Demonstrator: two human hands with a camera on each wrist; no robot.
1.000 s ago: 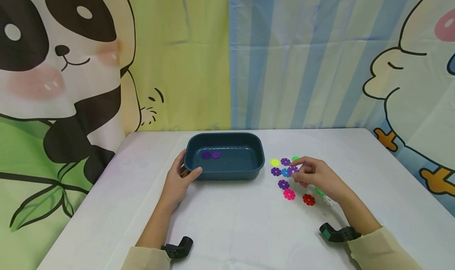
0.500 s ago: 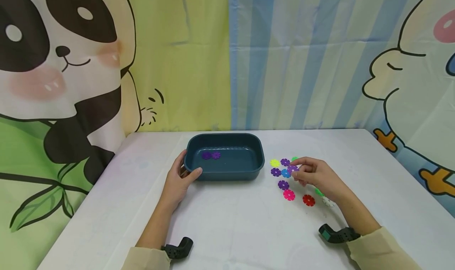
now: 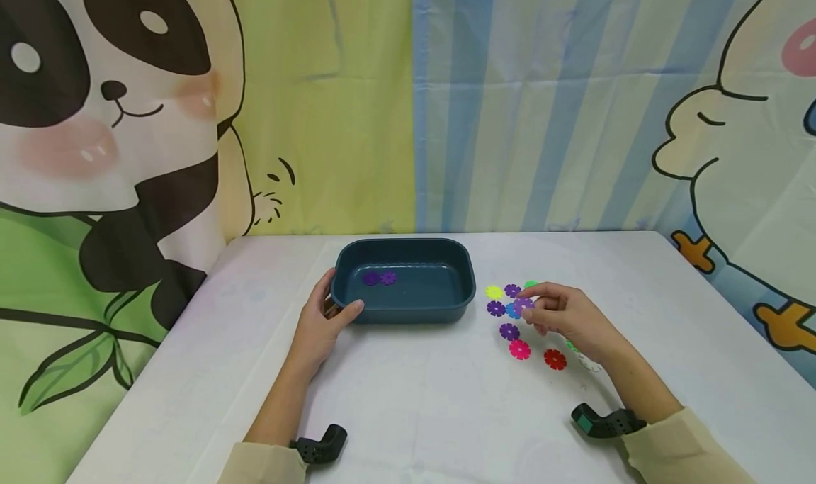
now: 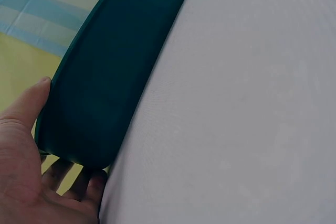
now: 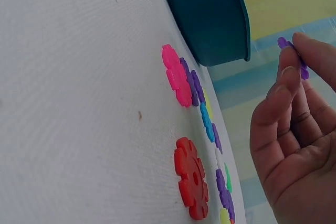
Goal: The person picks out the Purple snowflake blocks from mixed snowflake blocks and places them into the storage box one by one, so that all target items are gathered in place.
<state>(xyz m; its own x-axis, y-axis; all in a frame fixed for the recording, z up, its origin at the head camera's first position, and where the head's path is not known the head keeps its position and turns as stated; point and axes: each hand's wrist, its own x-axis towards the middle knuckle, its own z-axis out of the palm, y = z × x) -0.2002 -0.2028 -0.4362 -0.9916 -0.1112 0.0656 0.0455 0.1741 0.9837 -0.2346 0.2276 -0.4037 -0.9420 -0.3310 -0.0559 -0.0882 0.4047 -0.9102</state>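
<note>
A dark teal plastic bin (image 3: 408, 316) stands on the table, with two purple snowflake discs (image 3: 388, 278) lying inside. My left hand (image 3: 320, 327) grips its left end, thumb over the rim and fingers round the outer wall, as the left wrist view also shows. Above the scattered discs, my right hand (image 3: 570, 317) pinches a purple snowflake disc (image 5: 304, 71) between thumb and fingertips, held off the table. Below it lie more purple discs (image 3: 508, 331), a blue disc (image 3: 512, 311), a yellow disc (image 3: 494, 293), a pink disc (image 3: 519, 349) and a red disc (image 3: 555, 359).
The white-covered table (image 3: 433, 413) reaches back to a curtain (image 3: 535, 101) with printed animals. A green disc (image 3: 531, 284) and a white disc (image 3: 589, 363) are partly hidden by the right hand and forearm. The bin sits left of the disc group.
Both hands keep nearly the same place. The pinched purple disc has shifted slightly left and tilted a little in my right fingers. The bin and table discs stay put.
</note>
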